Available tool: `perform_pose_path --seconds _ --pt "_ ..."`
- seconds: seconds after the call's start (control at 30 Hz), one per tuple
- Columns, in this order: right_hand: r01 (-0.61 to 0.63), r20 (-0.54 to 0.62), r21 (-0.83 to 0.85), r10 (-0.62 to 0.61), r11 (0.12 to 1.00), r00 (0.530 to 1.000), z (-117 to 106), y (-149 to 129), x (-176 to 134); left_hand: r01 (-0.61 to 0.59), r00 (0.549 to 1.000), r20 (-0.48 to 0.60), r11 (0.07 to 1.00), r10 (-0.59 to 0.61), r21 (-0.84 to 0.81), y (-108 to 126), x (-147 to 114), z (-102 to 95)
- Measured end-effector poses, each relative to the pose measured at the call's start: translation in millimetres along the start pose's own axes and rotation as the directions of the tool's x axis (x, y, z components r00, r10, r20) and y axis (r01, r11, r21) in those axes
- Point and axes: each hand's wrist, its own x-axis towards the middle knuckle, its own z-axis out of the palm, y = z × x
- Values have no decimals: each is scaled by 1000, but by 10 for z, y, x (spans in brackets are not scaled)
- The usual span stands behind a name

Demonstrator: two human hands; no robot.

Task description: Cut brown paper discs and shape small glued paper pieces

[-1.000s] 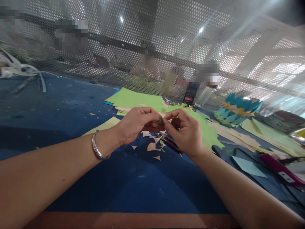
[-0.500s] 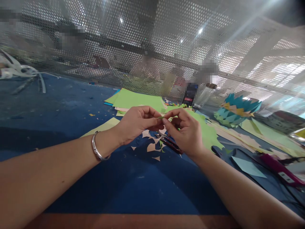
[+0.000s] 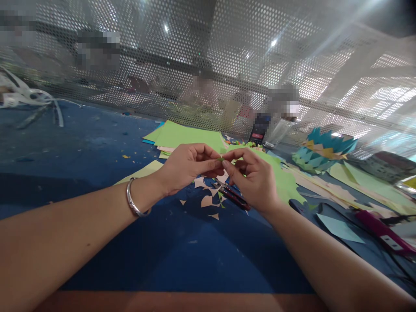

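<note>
A perforated metal screen (image 3: 182, 65) is standing along the far edge of the blue tabletop (image 3: 162, 260), and blurred shapes are showing through its holes. Over the middle of this tabletop, well back from its near edge, a small green piece (image 3: 220, 159), seemingly of paper, is sitting between the fingertips of both hands. The left hand (image 3: 188, 169) is gripping its left side with thumb and forefinger, and the right hand (image 3: 255, 180) is pinching at its right side in the same manner. The fingertips are covering most of the piece, so I cannot tell whether it is folded or rolled. Nearer to the front edge than the piece, pale scraps (image 3: 206, 200) and a dark-red-handled tool (image 3: 235, 199) are lying; green sheets (image 3: 191, 135) are resting toward the far edge. For doing this fingertip work well, I am judging that the left pinch should be holding steady while the right one is pressing only lightly, because such thin material is probably creasing easily. Both thumbs should be leaving the edge visible, so that the person is seeing where each pressure is falling.
</note>
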Motion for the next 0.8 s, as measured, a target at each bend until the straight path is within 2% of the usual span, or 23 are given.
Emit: perform_pose_path --seconds 0.13,0.4,0.6,0.8 --pt "2 10 0 -2 1000 1000 -3 -7 11 -3 1000 0 1000 3 23 1 6 -10" --pt "-25 66 60 21 998 998 -14 9 20 -66 996 69 996 62 65 -42 60 -77" --pt "-52 97 58 47 997 994 -17 21 35 -21 993 121 989 3 145 -79 64 -103" --pt "-105 151 74 93 992 984 -21 33 34 -27 993 120 975 0 218 -43 63 -135"
